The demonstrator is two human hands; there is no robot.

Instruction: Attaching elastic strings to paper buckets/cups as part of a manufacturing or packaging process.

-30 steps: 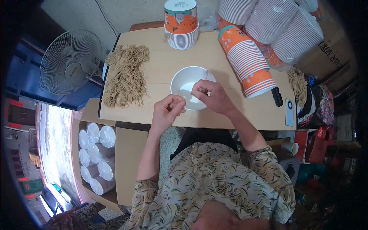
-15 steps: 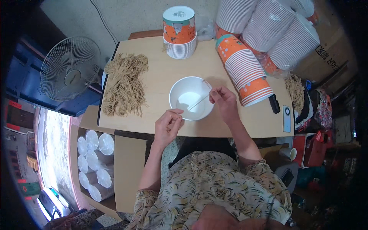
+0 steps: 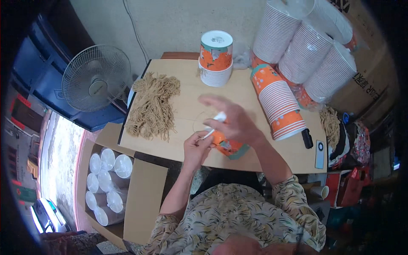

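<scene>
My left hand (image 3: 198,148) is closed in a pinch on a thin white stick (image 3: 208,135), near the table's front edge. My right hand (image 3: 233,121), smeared by motion, hovers just right of it with its fingers stretched out to the left and the thumb apart. Beneath the right hand lies an orange paper tub (image 3: 229,146) with a green band, tipped on its side; the hand hides much of it. A thin, faint cord loop (image 3: 195,121) shows on the table left of the tub.
A heap of tan cords (image 3: 153,108) covers the table's left end. Stacked tubs (image 3: 216,59) stand at the back; a row of nested tubs (image 3: 280,104) lies at right, with bagged stacks (image 3: 304,46) behind. A fan (image 3: 97,78) and a carton of wrapped cups (image 3: 146,191) are at left.
The tub, upright with its mouth toward me before, now lies tipped on its side. My right hand has left the stick and swung over the tub. The view has shifted a little.
</scene>
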